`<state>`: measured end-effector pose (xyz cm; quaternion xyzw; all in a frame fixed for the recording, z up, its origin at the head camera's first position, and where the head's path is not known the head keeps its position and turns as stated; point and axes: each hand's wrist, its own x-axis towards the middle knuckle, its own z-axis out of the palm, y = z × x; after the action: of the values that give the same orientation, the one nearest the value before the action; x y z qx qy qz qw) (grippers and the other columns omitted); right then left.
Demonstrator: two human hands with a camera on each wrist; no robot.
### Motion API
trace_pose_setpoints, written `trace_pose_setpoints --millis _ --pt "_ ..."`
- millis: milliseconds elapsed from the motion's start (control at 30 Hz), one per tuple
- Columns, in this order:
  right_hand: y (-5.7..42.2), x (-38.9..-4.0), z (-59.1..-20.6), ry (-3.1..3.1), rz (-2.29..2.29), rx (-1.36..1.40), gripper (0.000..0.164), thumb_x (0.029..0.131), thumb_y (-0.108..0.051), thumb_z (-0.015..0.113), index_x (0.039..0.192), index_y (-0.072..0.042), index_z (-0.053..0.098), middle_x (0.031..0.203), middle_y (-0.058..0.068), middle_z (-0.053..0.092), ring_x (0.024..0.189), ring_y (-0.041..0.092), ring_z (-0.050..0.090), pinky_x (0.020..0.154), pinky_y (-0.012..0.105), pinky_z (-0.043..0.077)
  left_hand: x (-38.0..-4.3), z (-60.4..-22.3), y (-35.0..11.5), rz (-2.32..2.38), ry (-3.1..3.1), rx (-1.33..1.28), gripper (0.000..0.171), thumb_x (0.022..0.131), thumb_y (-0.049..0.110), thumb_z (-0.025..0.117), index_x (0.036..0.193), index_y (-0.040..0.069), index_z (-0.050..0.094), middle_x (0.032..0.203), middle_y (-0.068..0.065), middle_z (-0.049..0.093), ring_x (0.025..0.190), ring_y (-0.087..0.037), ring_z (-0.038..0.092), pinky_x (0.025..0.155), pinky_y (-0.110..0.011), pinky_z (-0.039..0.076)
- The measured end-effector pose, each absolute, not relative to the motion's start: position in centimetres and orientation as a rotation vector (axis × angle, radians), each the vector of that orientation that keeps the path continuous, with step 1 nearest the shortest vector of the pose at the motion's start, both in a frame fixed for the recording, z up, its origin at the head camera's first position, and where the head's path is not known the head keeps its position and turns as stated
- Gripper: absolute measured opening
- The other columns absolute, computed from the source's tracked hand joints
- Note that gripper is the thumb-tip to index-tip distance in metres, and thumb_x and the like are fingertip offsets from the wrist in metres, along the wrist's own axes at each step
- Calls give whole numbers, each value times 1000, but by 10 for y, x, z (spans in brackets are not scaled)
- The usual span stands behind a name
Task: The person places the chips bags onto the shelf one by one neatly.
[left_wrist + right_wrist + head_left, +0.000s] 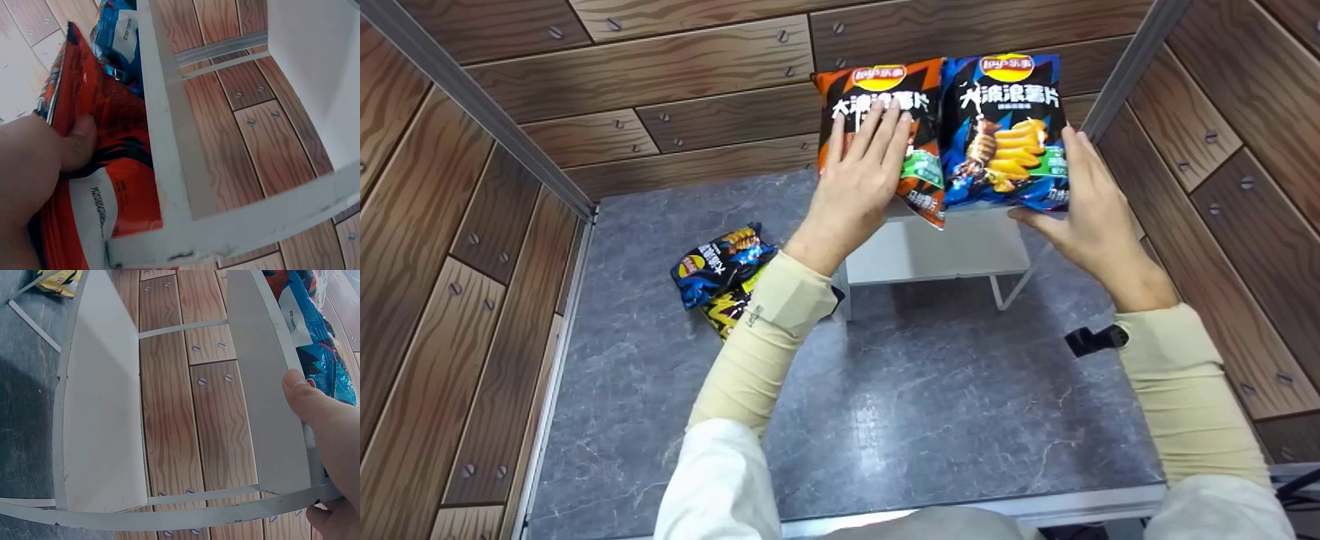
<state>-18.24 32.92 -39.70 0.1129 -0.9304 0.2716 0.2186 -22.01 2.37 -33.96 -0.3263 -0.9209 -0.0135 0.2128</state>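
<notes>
An orange-and-black bag of potato chips and a blue-and-black one lie side by side, printed faces up, on top of a white metal-framed shelf. My left hand rests on the orange bag with its fingers straight and spread. In the left wrist view its thumb touches that bag's red end. My right hand is at the blue bag's right edge, fingers stretched along its side. In the right wrist view the thumb lies at the shelf's edge. Its other fingers are mostly hidden.
Left of the shelf, another blue-and-black chip bag lies partly over a yellow bag on the grey marbled surface. Wood-patterned walls enclose the back and both sides. Metal posts stand in the corners.
</notes>
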Motion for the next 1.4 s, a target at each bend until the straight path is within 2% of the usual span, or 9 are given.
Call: trace_pose_setpoints --millis 100,233,367,500,633,800,1067,1233,1400 --pt "330 -183 -397 -2573 753 310 106 77 -24 86 158 -6 20 162 22 25 152 34 22 120 56 26 -220 -340 25 -61 -2611 -929 82 87 4 58 159 6 18 166 -11 19 155 -27 13 125 -57 6" --pt "330 -182 -398 -2564 754 311 106 76 -24 86 158 -6 21 161 22 26 152 34 22 119 57 27 -220 -342 24 -95 -2652 -950 82 90 11 56 160 8 13 168 -10 12 156 -26 7 125 -57 2" --pt "329 -182 -398 -2548 742 328 106 76 -24 87 158 -6 21 161 22 28 151 34 24 120 55 27 -220 -346 23 -69 -2662 -951 90 93 38 61 160 9 8 168 -9 7 156 -25 3 125 -57 -1" --pt "328 -182 -398 -2548 738 332 107 76 -25 87 158 -6 21 161 21 27 151 35 24 121 54 26 -219 -349 23 -27 -2654 -925 108 86 59 66 160 10 6 169 -8 5 156 -25 2 125 -57 -2" --pt "327 -182 -398 -2559 747 320 107 77 -25 86 158 -7 20 162 19 26 151 35 23 121 54 26 -219 -352 25 -11 -2644 -906 118 78 63 73 161 11 6 169 -8 5 156 -25 3 125 -57 -2" --pt "328 -182 -398 -2568 742 311 107 77 -27 86 159 -8 19 163 19 25 152 34 23 121 54 26 -220 -354 25 -33 -2630 -896 121 75 65 74 160 10 7 169 -9 5 156 -25 3 125 -58 -1" --pt "327 -183 -398 -2556 730 325 107 76 -25 87 158 -6 21 162 19 27 151 34 24 121 53 26 -220 -349 16 -328 -2530 -967 126 73 80 62 160 8 6 168 -13 1 156 -27 -2 126 -53 -3" --pt "327 -182 -398 -2546 731 330 106 76 -24 86 157 -5 22 161 21 27 151 34 24 121 53 27 -218 -338 6 -575 -2343 -1019 118 80 76 58 156 -4 14 165 -23 9 156 -29 3 127 -49 -3" --pt "328 -181 -398 -2553 749 325 105 77 -25 85 158 -4 21 161 22 27 151 36 23 122 53 25 -220 -330 -13 -746 -2236 -977 100 90 49 64 153 -10 15 163 -28 9 156 -25 1 127 -44 -5"
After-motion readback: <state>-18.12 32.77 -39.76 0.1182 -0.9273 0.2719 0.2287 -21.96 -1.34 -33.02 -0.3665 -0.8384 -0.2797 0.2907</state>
